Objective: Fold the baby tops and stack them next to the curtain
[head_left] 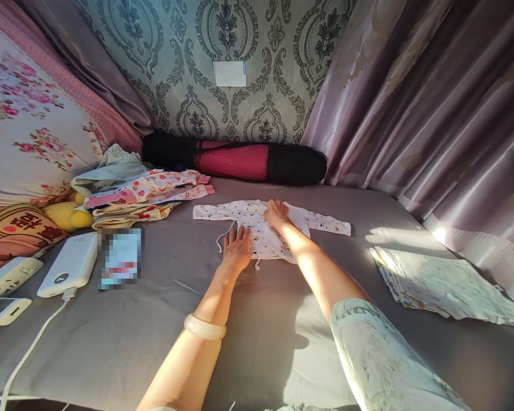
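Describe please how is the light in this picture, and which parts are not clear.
Head view: hard sunlight on the right forearm and folded cloths; dark shadow across the grey sheet; sheen on the right curtain; small shirt fairly sharp; item beside the power bank pixelated, unreadable.

Toward 12 o'clock, a long black bag with a red mesh middle [235, 160] lies beneath damask wallpaper [276, 31] bearing a small white card [230, 74]. Mauve curtains [428, 85] hang from 1 to 3 o'clock. Rose-print fabric with a pink border [29, 114] slopes at 10 o'clock. Around 9 to 8 o'clock sit a yellow plush [71, 216], a cushion with Chinese characters [21, 231], a white power bank [71, 265] with its cable [36, 342] plugged in, a power strip [12, 278] and a blue-white packet [120, 258] (its print is pixelated).
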The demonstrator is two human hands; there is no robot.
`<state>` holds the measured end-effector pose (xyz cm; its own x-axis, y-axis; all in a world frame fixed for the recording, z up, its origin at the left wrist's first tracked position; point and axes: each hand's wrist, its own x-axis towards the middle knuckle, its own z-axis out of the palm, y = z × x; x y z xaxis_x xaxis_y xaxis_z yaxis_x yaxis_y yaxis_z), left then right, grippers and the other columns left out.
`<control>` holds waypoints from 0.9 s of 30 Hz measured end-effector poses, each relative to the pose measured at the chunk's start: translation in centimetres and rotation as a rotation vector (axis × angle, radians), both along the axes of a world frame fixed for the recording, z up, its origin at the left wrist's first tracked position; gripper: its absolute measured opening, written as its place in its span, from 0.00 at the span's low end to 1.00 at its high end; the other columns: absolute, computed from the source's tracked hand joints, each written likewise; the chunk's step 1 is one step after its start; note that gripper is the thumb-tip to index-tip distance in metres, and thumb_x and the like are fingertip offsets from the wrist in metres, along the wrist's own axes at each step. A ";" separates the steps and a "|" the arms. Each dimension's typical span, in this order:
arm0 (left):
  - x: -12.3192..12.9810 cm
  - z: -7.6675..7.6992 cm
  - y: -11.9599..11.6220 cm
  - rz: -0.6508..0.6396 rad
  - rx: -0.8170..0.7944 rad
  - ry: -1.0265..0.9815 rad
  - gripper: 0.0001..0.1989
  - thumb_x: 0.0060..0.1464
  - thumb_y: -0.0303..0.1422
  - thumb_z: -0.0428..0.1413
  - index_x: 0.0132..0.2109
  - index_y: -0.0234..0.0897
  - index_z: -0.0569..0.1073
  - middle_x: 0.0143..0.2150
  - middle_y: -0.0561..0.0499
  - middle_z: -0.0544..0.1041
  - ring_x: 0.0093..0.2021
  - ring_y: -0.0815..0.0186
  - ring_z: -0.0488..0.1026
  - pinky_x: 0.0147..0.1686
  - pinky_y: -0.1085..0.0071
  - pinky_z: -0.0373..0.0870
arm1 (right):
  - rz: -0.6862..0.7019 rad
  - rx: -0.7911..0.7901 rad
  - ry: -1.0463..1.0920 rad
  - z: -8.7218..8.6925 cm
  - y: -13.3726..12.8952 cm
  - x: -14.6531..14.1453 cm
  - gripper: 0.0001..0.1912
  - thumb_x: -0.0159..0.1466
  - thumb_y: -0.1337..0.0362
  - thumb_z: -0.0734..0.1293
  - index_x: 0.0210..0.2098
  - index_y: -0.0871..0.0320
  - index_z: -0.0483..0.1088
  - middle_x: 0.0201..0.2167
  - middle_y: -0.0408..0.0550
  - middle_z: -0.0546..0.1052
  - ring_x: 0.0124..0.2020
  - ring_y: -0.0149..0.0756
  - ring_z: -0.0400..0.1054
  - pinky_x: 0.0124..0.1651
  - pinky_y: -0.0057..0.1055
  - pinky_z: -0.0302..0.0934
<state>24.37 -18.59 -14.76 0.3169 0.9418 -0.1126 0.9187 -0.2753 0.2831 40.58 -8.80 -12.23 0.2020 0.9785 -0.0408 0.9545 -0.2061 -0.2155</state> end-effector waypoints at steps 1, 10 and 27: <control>0.0 -0.1 0.1 0.004 -0.015 0.012 0.35 0.58 0.25 0.49 0.71 0.40 0.55 0.75 0.46 0.50 0.74 0.48 0.41 0.69 0.50 0.46 | -0.018 0.010 -0.020 -0.3 -0.2 0.0 0.21 0.63 0.76 0.63 0.55 0.65 0.71 0.54 0.64 0.74 0.55 0.49 0.71 0.51 0.37 0.66; 0.0 0.0 0.1 0.022 0.065 0.036 0.28 0.60 0.29 0.47 0.67 0.44 0.64 0.73 0.50 0.57 0.71 0.47 0.51 0.66 0.48 0.51 | 0.156 0.174 -0.200 -1.5 -1.3 -1.4 0.22 0.64 0.77 0.58 0.54 0.61 0.72 0.55 0.61 0.73 0.59 0.50 0.63 0.59 0.44 0.57; 0.0 -0.2 0.6 0.012 -0.066 0.031 0.29 0.67 0.42 0.38 0.71 0.42 0.55 0.75 0.49 0.47 0.74 0.44 0.41 0.67 0.39 0.42 | 0.252 0.033 0.017 -4.5 2.0 -4.1 0.33 0.74 0.50 0.47 0.72 0.62 0.49 0.73 0.58 0.48 0.74 0.47 0.36 0.71 0.53 0.31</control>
